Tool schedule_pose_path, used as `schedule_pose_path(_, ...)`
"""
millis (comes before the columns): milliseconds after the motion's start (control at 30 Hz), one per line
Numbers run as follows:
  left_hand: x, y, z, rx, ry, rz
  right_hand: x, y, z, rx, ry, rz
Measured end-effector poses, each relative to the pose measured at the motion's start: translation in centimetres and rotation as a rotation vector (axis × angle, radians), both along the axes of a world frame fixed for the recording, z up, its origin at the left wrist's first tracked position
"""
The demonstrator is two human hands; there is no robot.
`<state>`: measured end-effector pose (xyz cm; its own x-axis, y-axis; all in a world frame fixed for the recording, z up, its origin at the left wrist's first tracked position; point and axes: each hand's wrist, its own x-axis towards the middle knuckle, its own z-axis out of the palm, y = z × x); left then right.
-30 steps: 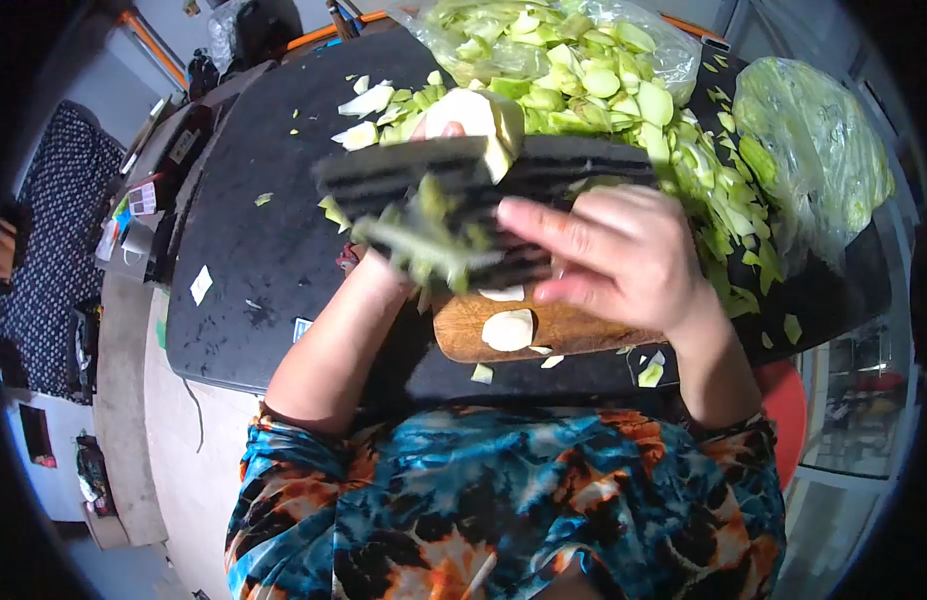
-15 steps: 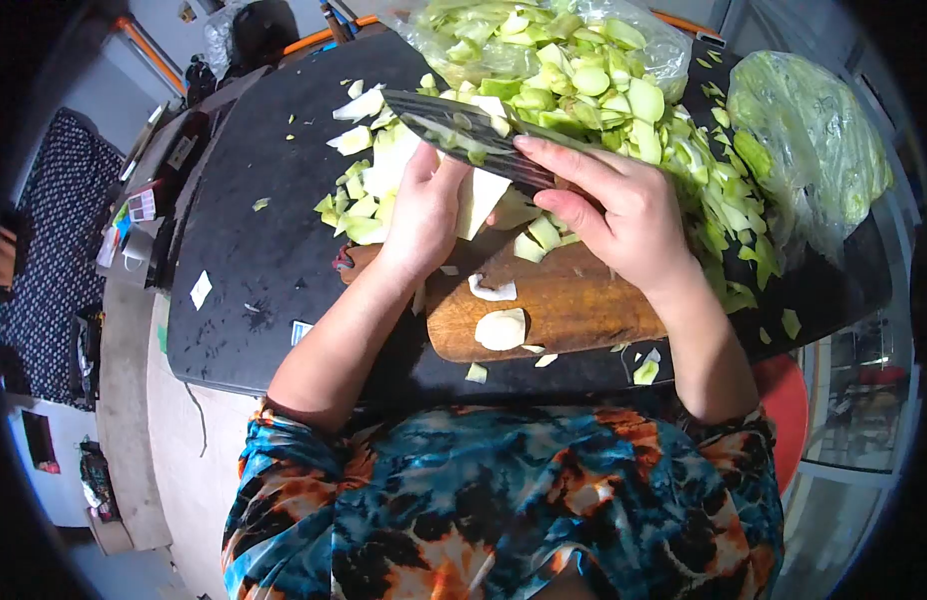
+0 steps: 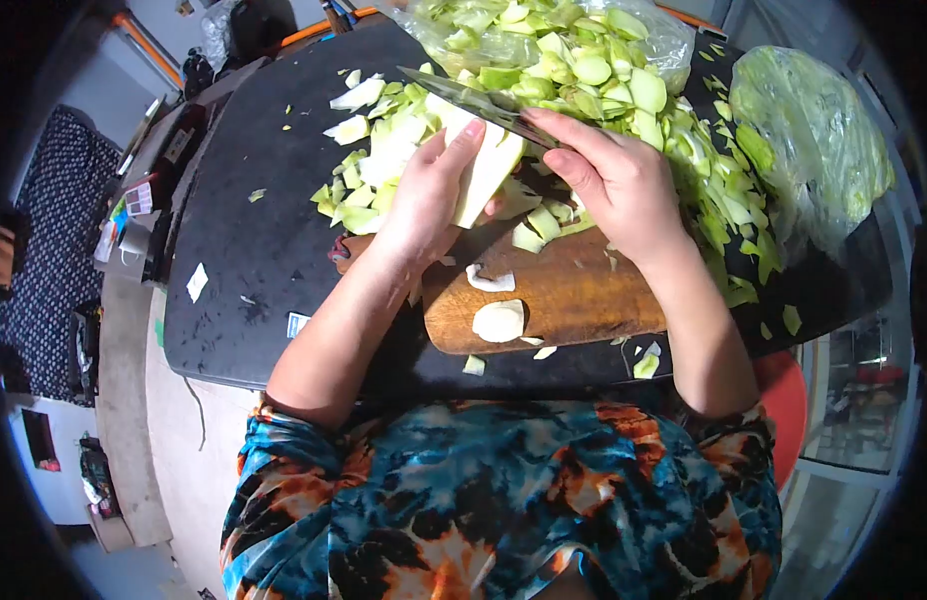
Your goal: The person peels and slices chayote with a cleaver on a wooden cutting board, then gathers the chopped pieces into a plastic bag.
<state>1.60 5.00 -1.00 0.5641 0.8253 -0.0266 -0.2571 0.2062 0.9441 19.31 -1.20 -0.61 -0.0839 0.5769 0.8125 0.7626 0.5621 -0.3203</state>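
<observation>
Left hand (image 3: 424, 200) grips pale vegetable piece (image 3: 494, 168), thumb over the near face, fingers mostly hidden behind. Right hand (image 3: 629, 185) grasps knife (image 3: 474, 98), fingers closed around the handle end, handle mostly covered.

Piece lies between the hands, raised around the far edge of cutting board (image 3: 584, 305), left hand directly on it; right hand is just beside, reaching it through the blade. Piece's long axis runs roughly far to near, tapering toward the board. Knife's long axis runs slantwise, tip far left, handle near right, blade across the piece's far end. Blade contact can't be confirmed.

Board sits by the near edge of table (image 3: 234, 180), long side roughly along that edge; brown grained wood, rounded left corner. On its left part: cream, rounded slice (image 3: 501, 320) and thin, curled white scrap (image 3: 492, 281).

Table is matte black, rounded corners. Light green, flat, moist-looking peelings (image 3: 592, 70) heap toward the far edge, partly in clear crinkled bag (image 3: 672, 40), spilling down the right side. Second plastic bag (image 3: 814, 150), bulging green, lies by the right edge. Angular pale chunks (image 3: 392, 155) lie beyond left hand.
</observation>
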Motion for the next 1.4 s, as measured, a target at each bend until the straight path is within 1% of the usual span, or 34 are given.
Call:
schedule_pose_path(67, 0.2, -0.1, 0.1, 0.214, 0.176, 0.101, 0.0, 0.0, 0.1, -0.012, -0.009, -0.017)
schedule_pose_path(133, 0.5, -0.4, 0.1, 0.425, 0.353, 0.201, 0.2, 0.1, 0.0, -0.096, -0.005, -0.13)
schedule_pose_path(200, 0.9, -1.8, -0.9, 1.073, 0.573, 0.312, 0.8, 0.5, 0.1, -0.25, 0.013, -0.338)
schedule_pose_path(267, 1.3, -2.6, -0.4, 1.029, 0.52, 0.278, 2.6, 0.4, 0.0, -0.284, 0.176, -0.345)
schedule_pose_path(333, 1.4, -1.5, -0.8, 0.84, 0.378, 0.311, 2.3, 0.3, 0.5, -0.051, 0.274, -0.319)
schedule_pose_path(367, 1.3, -1.5, -0.6, 0.795, 0.36, 0.342, 2.0, -0.1, 0.8, -0.083, 0.31, -0.268)
schedule_pose_path(467, 0.8, 0.0, -1.3, 0.53, 0.167, 0.237, 0.2, -1.8, 1.7, -0.162, 0.423, -0.109)
schedule_pose_path(500, 0.6, 0.0, -1.0, 0.432, 0.126, 0.215, -0.4, -2.5, 2.0, -0.208, 0.344, -0.1)
schedule_pose_path(533, 0.4, 0.3, -1.1, 0.428, 0.147, 0.223, -0.8, -2.9, 2.2, -0.251, 0.262, -0.092)
schedule_pose_path(600, 0.1, 0.8, -1.5, 0.417, 0.186, 0.237, -1.7, -2.9, 1.8, -0.209, 0.182, -0.032)
schedule_pose_path(633, 0.7, 0.4, -1.1, 0.704, 0.129, 0.377, -2.1, -2.9, 1.7, -0.177, 0.126, -0.019)
schedule_pose_path(700, 0.5, 0.5, -1.3, 0.805, 0.157, 0.395, -2.7, -3.2, 1.9, -0.132, -0.038, -0.017)
schedule_pose_path(733, 0.3, 0.4, -1.3, 0.796, 0.17, 0.375, -2.8, -3.1, 1.6, -0.094, -0.089, 0.0)
schedule_pose_path(800, 0.2, 0.4, -1.8, 0.804, 0.196, 0.356, -3.2, -3.2, 1.3, -0.127, -0.093, 0.05)
schedule_pose_path(900, -0.2, 0.3, -2.8, 0.829, 0.242, 0.34, -3.3, -3.3, 1.0, -0.197, -0.182, 0.029)
schedule_pose_path(1000, -0.5, 0.4, -3.6, 0.844, 0.283, 0.32, -3.3, -3.0, 0.6, -0.223, -0.216, -0.024)
schedule_pose_path(1133, -0.5, 0.7, -4.2, 0.865, 0.323, 0.297, -3.6, -2.8, 0.4, -0.143, -0.209, -0.1)
schedule_pose_path(1200, -0.3, 0.7, -3.9, 0.899, 0.359, 0.297, -3.7, -2.6, 0.1, -0.141, -0.192, -0.144)
schedule_pose_path(1233, -0.1, 0.2, -3.0, 0.963, 0.414, 0.32, -3.8, -2.5, 0.1, -0.132, -0.19, -0.151)
schedule_pose_path(1333, 0.4, 0.2, -3.2, 0.746, 0.219, 0.298, -3.7, -2.4, 0.1, -0.125, -0.188, -0.182)
schedule_pose_path(1367, 0.5, 0.1, -2.9, 0.824, 0.305, 0.336, -3.7, -2.3, 0.0, -0.138, -0.185, -0.2)
schedule_pose_path(1400, 0.6, 0.0, -2.9, 0.822, 0.313, 0.339, -3.6, -2.2, -0.2, -0.147, -0.182, -0.218)
